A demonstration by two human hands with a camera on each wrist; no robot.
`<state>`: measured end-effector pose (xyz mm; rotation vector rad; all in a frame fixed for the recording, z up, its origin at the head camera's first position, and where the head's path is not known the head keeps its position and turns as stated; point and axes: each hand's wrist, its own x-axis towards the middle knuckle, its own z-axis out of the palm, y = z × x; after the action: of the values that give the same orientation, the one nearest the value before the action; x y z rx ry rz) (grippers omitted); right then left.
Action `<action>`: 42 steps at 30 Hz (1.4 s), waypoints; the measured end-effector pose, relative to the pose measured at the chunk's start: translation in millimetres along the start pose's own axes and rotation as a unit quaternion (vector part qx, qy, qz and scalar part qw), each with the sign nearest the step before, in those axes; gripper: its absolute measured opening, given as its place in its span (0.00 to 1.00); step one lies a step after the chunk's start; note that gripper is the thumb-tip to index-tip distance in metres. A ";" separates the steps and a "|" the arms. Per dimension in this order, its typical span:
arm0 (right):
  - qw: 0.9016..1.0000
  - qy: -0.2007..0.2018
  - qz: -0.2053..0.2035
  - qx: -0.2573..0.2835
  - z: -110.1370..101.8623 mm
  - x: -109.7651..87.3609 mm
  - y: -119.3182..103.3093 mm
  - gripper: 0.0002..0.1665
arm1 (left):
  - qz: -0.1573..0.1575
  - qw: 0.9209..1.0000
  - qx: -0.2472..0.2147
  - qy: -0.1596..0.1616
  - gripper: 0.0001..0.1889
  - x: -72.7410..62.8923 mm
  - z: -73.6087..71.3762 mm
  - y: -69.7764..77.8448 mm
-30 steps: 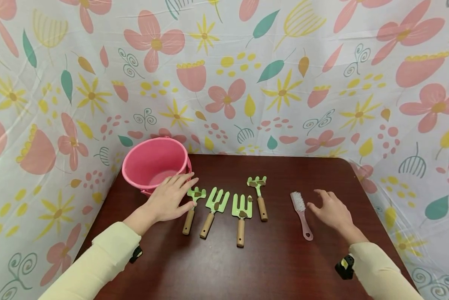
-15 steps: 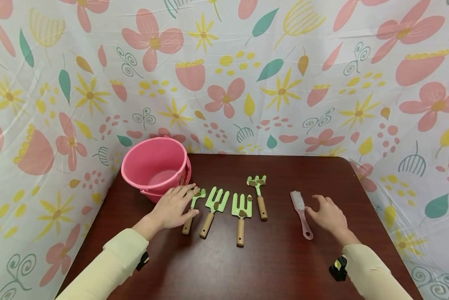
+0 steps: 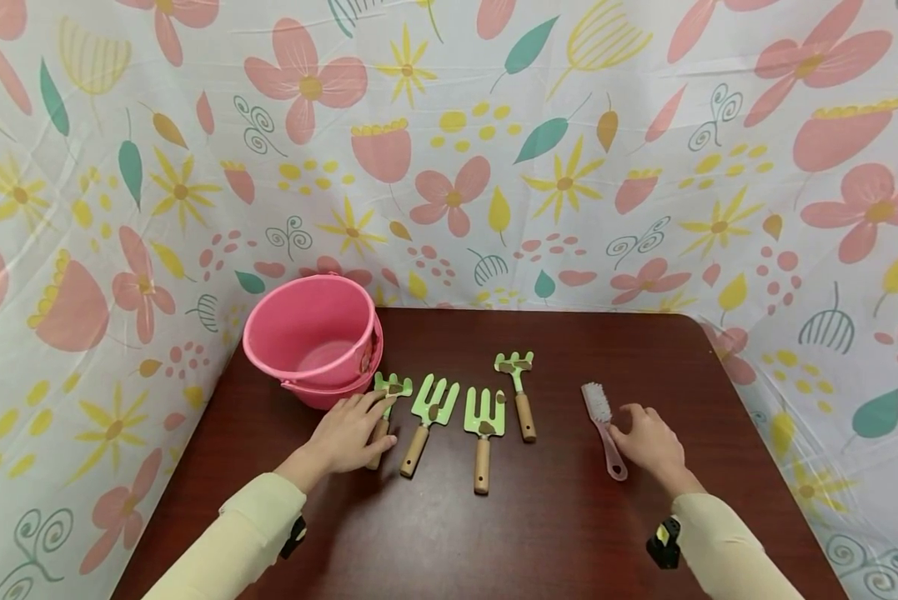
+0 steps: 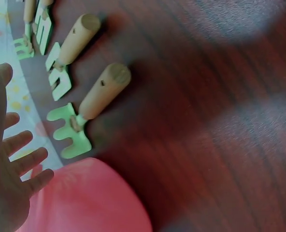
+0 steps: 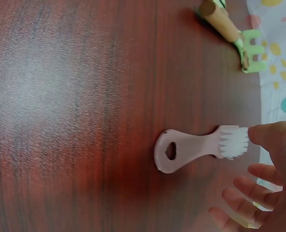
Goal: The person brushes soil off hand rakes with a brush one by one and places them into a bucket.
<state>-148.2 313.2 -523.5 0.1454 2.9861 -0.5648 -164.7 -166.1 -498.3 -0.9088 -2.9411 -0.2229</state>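
Observation:
My left hand [image 3: 347, 433] hovers with fingers spread over the leftmost small hand rake [image 3: 381, 433], partly hiding its wooden handle. In the left wrist view, that rake [image 4: 73, 133] lies apart from the fingertips. My right hand [image 3: 649, 442] hangs beside a pink-handled scrub brush [image 3: 603, 425] with white bristles. The right wrist view has the thumb by the bristles of the brush [image 5: 191, 150], the other fingers loosely bent and holding nothing; whether the thumb touches is unclear. Two green garden forks [image 3: 433, 412] [image 3: 483, 425] and another hand rake [image 3: 519, 392] lie between the hands, brown patches on their heads.
A pink bucket [image 3: 309, 321] stands at the table's back left, its mouth facing up and toward me. The dark wooden table [image 3: 449, 542] meets a flower-patterned cloth [image 3: 449, 125] at the back and sides.
My left hand has drawn back from the bucket toward me, down over the leftmost rake. My right hand has moved nearer and left, closer to the brush handle. The tools have not moved.

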 end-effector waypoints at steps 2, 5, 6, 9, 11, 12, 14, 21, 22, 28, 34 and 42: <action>1.000 -0.004 0.006 0.000 1.7 -0.5 -0.2 0.32 | -0.012 1.000 -0.005 -0.009 0.33 -1.3 3.5 -0.7; 1.000 -0.012 0.015 -0.001 3.8 -0.9 -0.5 0.32 | -0.031 0.999 -0.003 -0.025 0.34 -3.0 7.5 -1.9; 1.000 -0.014 0.018 -0.001 4.5 -0.9 -0.1 0.32 | -0.037 0.999 -0.005 -0.031 0.34 -3.5 8.5 -2.2; 0.999 -0.022 0.026 0.003 6.1 -0.8 0.7 0.30 | -0.059 0.997 -0.009 -0.045 0.34 -4.3 12.7 -3.7; 0.999 -0.028 0.029 0.009 7.2 -1.3 0.4 0.30 | -0.071 0.996 -0.012 -0.047 0.34 -4.5 16.9 -5.0; 0.999 -0.030 0.030 0.011 8.1 -1.7 0.3 0.30 | -0.077 0.996 -0.014 -0.048 0.34 -4.6 18.8 -5.5; 0.999 -0.036 0.032 0.017 9.5 -2.2 -0.3 0.29 | -0.085 0.995 -0.007 -0.048 0.34 -4.8 22.8 -6.5; 0.997 -0.044 0.053 0.019 18.3 -1.3 2.0 0.29 | -0.113 0.992 0.004 -0.050 0.34 -4.3 33.4 -9.0; 0.997 -0.045 0.056 0.017 19.0 -1.2 2.1 0.29 | -0.118 0.992 0.001 -0.052 0.34 -4.2 34.9 -9.2; 0.996 -0.050 0.068 0.014 20.1 -1.0 -0.9 0.30 | -0.149 0.987 -0.012 -0.067 0.33 -2.7 43.2 -9.5; 0.995 -0.052 0.083 0.010 19.1 -0.9 -6.7 0.29 | -0.169 0.982 -0.016 -0.077 0.33 0.4 47.1 -7.2; 0.994 -0.050 0.099 0.007 20.3 0.3 -10.6 0.25 | -0.195 0.977 -0.025 -0.080 0.32 2.7 47.7 -4.3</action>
<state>-148.1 295.9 -538.6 0.3960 2.8293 -0.5521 -169.8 -160.8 -545.8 -0.3574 -3.2535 -0.2519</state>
